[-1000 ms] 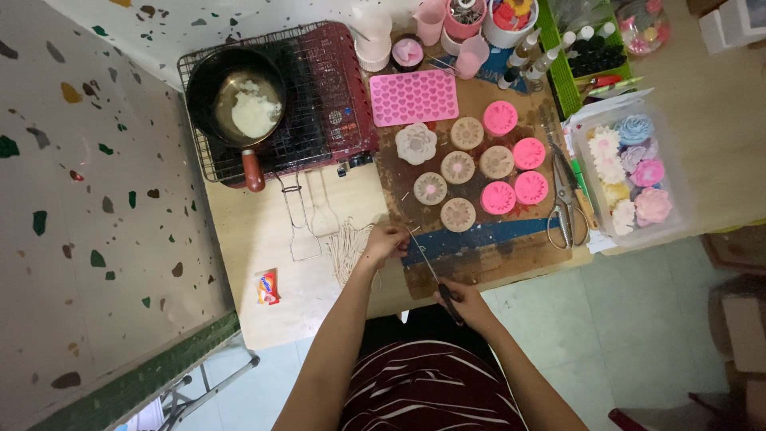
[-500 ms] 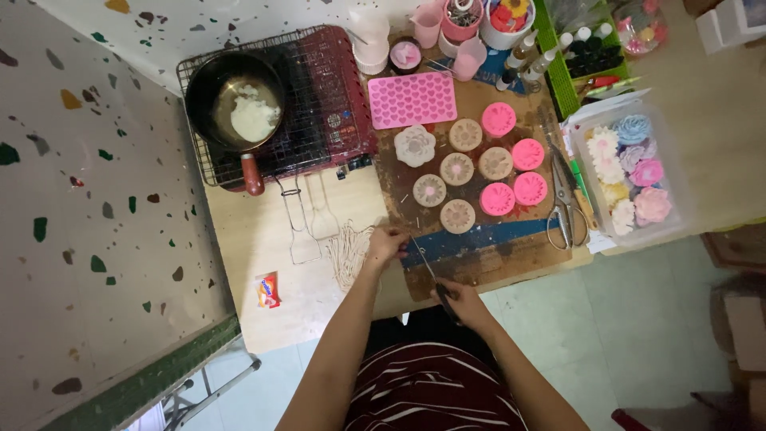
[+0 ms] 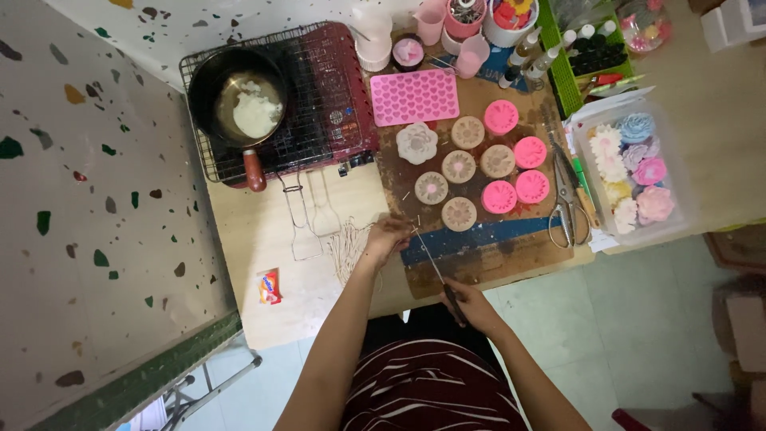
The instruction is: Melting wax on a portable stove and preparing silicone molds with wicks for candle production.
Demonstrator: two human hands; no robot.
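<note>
My right hand (image 3: 471, 304) grips the dark handle of a long thin knife (image 3: 431, 262) whose blade points up toward my left hand. My left hand (image 3: 388, 239) pinches a small pale wick piece at the left edge of the brown work board (image 3: 487, 251), right at the blade's tip. Beside it on the pale table lies a bundle of thin white wicks (image 3: 349, 249). Further up the board sit several round flower-shaped moulds, tan ones (image 3: 459, 213) and pink ones (image 3: 515, 191), plus a white flower mould (image 3: 416, 143).
A dark pot of white wax (image 3: 243, 104) rests on a wire rack over a red stove (image 3: 331, 96). A pink heart mould (image 3: 413, 96), scissors (image 3: 568, 195), a clear box of finished flower candles (image 3: 630, 168), cups and bottles line the back. A small snack wrapper (image 3: 270, 286) lies near the table's front.
My left hand has shifted slightly right onto the board's edge, meeting the knife tip. The right hand stays on the handle.
</note>
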